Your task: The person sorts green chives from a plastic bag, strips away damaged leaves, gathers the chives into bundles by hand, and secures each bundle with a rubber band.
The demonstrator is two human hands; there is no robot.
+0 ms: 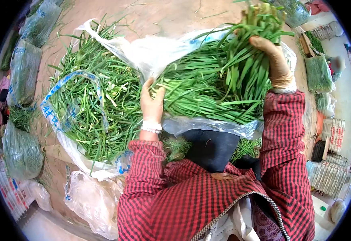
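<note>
My right hand (272, 60), in a thin pale glove, is closed round a thick bunch of long green leaves (243, 66), its stalk ends up and leaf tips hanging down. My left hand (152, 102), also gloved, pinches the white plastic bag edge (153, 52) between two leafy heaps. To its left, a loose tangled heap of greens (107, 92) fills an open bag. To its right, more neatly laid greens (195, 98) lie on clear plastic (211, 126), below the held bunch.
Wrapped packs of greens stand at the left (24, 72) and at the right (319, 74). A crumpled clear bag (93, 201) lies at the lower left. White crates (331, 178) are at the right edge. Leaf scraps dot the brown floor (163, 18) beyond the bags.
</note>
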